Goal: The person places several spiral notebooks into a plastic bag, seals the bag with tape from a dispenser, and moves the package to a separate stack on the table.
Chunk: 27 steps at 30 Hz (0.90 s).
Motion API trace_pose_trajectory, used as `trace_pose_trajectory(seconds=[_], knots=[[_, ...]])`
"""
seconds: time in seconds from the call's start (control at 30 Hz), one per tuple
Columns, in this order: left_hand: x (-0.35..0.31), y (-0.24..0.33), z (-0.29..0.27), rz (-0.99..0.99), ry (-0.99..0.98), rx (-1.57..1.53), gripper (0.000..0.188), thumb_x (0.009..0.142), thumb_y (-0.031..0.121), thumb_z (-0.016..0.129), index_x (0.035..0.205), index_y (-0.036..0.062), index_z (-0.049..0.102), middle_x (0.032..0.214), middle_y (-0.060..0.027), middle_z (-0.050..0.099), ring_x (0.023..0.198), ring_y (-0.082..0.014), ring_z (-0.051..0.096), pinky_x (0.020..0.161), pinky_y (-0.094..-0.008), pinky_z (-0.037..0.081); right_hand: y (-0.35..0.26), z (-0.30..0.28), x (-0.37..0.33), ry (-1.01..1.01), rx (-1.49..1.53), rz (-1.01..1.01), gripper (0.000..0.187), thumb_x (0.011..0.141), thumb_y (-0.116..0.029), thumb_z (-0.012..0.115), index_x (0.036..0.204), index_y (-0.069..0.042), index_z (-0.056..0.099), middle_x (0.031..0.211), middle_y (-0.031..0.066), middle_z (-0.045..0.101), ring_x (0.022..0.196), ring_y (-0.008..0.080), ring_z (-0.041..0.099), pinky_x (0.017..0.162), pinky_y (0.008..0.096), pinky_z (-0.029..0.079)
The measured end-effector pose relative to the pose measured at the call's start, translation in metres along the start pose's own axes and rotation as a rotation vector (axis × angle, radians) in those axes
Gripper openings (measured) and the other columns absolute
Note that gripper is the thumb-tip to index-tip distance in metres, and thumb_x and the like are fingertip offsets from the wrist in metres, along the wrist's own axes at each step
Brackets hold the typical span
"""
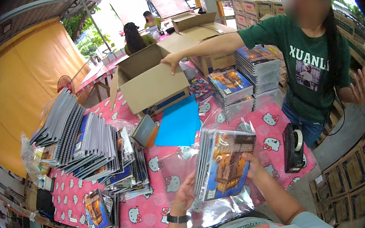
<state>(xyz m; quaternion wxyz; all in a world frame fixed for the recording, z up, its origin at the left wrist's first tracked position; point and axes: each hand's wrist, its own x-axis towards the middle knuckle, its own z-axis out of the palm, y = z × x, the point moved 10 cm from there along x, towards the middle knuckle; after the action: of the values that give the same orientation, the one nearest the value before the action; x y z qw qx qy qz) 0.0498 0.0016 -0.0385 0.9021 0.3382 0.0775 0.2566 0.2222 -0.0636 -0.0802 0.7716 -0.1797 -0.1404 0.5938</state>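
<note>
A stack of spiral notebooks [226,165] with a picture cover is tilted up between my two hands above the near part of the table. My left hand [185,193], with a dark band at the wrist, grips the stack's lower left side. My right hand [254,167] holds the right edge, thumb over the top cover. Shiny clear plastic [223,210] lies around and below the stack; whether it fully wraps the notebooks I cannot tell. To the left stand large leaning piles of spiral notebooks [93,142]. A smaller pile [97,212] sits at the near left edge.
A black tape dispenser [293,147] stands at the right edge. Blue sheets [177,122] lie mid-table. Behind are an open cardboard box [157,87], touched by a person in a green shirt [311,61], and bagged notebook stacks [231,86]. Cartons [353,169] line the right floor.
</note>
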Motion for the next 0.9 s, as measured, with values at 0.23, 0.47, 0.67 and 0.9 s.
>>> trace_pose_trajectory(seconds=[0.23, 0.47, 0.67, 0.9], knots=[[0.016, 0.031, 0.021, 0.175, 0.102, 0.922, 0.071, 0.061, 0.008, 0.081, 0.121, 0.0033, 0.043, 0.108, -0.0097, 0.056, 0.11, -0.0177, 0.048, 0.094, -0.0335, 0.038, -0.031, 0.045, -0.008, -0.099, -0.806, -0.226, 0.064, 0.064, -0.015, 0.078, 0.119, -0.001, 0.047, 0.114, 0.0112, 0.057, 0.105, 0.0193, 0.054, 0.092, 0.0327, 0.041], [-0.012, 0.06, 0.01, 0.536, 0.115, 0.38, 0.072, 0.063, 0.016, 0.079, 0.124, 0.0049, 0.042, 0.123, -0.0104, 0.049, 0.118, -0.0216, 0.043, 0.102, -0.034, 0.028, -0.08, 0.092, -0.014, -0.16, -0.893, -0.363, 0.085, 0.064, -0.041, 0.079, 0.129, -0.002, 0.04, 0.123, 0.0095, 0.05, 0.112, 0.0216, 0.049, 0.098, 0.0344, 0.035], [-0.018, 0.01, 0.012, 0.336, 0.179, 0.951, 0.103, 0.065, 0.045, 0.075, 0.139, 0.0055, 0.015, 0.133, -0.0129, 0.031, 0.124, -0.0245, 0.033, 0.104, -0.0348, 0.024, -0.005, 0.044, -0.023, -0.187, -0.996, -0.141, 0.116, 0.054, -0.045, 0.082, 0.141, -0.006, 0.016, 0.14, 0.0158, 0.031, 0.128, 0.026, 0.032, 0.106, 0.0384, 0.023], [-0.02, 0.084, 0.045, 0.507, 0.145, 0.973, 0.071, 0.065, 0.04, 0.076, 0.12, 0.0066, 0.046, 0.116, -0.0116, 0.049, 0.109, -0.0248, 0.046, 0.096, -0.037, 0.033, -0.087, 0.084, -0.042, -0.057, -1.217, -0.56, 0.09, 0.055, -0.033, 0.084, 0.128, -0.007, 0.039, 0.125, 0.0109, 0.044, 0.112, 0.0233, 0.045, 0.098, 0.038, 0.034]])
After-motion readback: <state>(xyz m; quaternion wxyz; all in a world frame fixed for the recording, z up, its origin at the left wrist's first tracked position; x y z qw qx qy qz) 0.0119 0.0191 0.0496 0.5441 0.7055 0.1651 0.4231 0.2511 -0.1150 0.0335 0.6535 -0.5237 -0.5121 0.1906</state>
